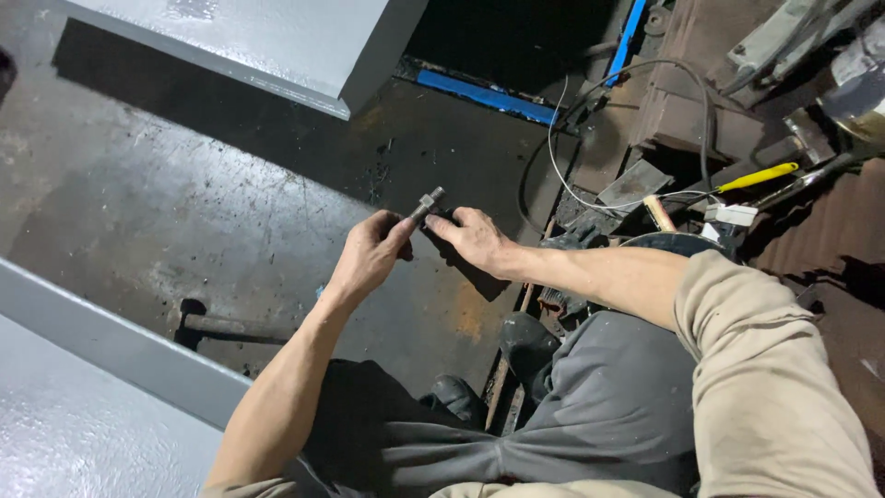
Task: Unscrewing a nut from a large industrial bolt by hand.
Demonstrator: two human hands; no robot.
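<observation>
Low over the stained metal floor (212, 212), the left hand (369, 254) pinches a short grey bolt-like metal piece (427, 202) between thumb and forefinger, its fingers closed around the lower end while the hex-shaped head pokes up and to the right, clear of the fingertips. The right hand (475, 238) lies just beside it, its fingertips at the base of the piece; whether they press on it or on something dark underneath is hard to tell, since shadow covers that spot. Its fingers are bent but not wrapped around anything visible. A hammer (221, 325) lies on the floor near the left forearm, well apart from both hands. Grey painted steel panels (277, 46) sit at the top and along the lower left. To the right, a cluttered heap holds a yellow-handled screwdriver (758, 176), a black cable (701, 120), a thin white wire (553, 148) and rusty metal parts.
</observation>
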